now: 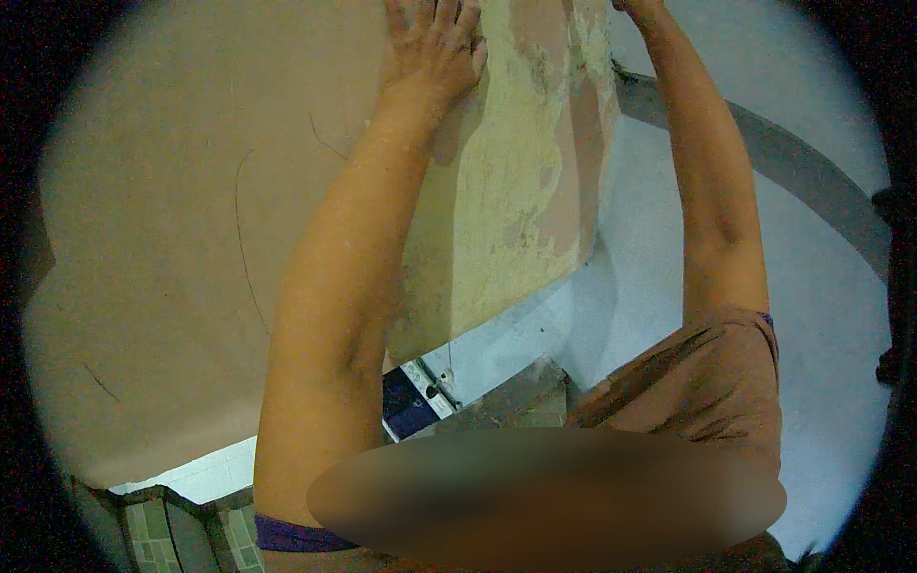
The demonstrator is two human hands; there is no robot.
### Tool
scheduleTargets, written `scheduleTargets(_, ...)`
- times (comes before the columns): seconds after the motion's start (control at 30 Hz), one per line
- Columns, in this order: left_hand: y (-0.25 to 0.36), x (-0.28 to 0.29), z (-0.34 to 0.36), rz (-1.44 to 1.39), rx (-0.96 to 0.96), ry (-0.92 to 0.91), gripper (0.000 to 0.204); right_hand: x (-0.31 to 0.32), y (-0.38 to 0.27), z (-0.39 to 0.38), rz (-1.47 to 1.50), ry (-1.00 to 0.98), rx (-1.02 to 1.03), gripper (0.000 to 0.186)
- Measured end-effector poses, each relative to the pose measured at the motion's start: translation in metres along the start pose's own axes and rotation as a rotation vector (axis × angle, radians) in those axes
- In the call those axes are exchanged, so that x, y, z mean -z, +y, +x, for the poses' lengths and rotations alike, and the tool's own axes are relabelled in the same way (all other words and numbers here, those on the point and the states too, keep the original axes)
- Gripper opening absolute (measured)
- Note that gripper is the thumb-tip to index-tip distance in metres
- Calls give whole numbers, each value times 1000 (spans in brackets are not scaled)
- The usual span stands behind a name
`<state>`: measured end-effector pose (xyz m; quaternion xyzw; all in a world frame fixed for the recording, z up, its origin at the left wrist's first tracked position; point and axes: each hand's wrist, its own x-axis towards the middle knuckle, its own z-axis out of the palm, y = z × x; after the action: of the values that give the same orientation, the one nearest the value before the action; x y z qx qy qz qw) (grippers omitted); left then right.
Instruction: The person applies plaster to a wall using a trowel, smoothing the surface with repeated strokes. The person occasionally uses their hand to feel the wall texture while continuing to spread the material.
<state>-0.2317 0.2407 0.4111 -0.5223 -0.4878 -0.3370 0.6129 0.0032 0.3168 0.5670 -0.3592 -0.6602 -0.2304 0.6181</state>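
Hands press flat on peeling wall.

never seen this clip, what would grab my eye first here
Two bare arms stretch up the middle of the view: the left hand lies flat, fingers spread, on a brownish wall. Beside it runs a patch of peeling yellowish plaster. The right hand is cut off by the top edge.

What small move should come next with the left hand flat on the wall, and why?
Probably slide the left hand rightward onto the patchy strip. The palm lies flat on the smooth tan wall, its fingers just at the edge of the yellowish, peeling area. The right hand is mostly cut off at the frame's top, so its contact cannot be judged.
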Motion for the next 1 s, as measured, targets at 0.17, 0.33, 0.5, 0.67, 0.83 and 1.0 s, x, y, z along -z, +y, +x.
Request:
scheduleTargets(0.17,3,1,-1,27,4,-15,63,0,12,-22,-25,-22,62,37)
scheduleTargets(0.33,2,11,0,78,14,-72,62,4,-4,-13,102,-10,-111,38)
scheduleTargets(0.5,2,14,-1,89,8,-87,62,13,4,-41,19,1,93,39)
scheduleTargets(0.67,0,8,-1,42,7,-34,64,8,-1,-30,50,70,51,39)
scheduleTargets(0.83,-5,7,3,40,-2,-41,67,5,-16,6,115,32,-67,37)
scheduleTargets(1.0,-4,9,2,59,7,-31,67,19,-22,-12,141,-35,-157,36)
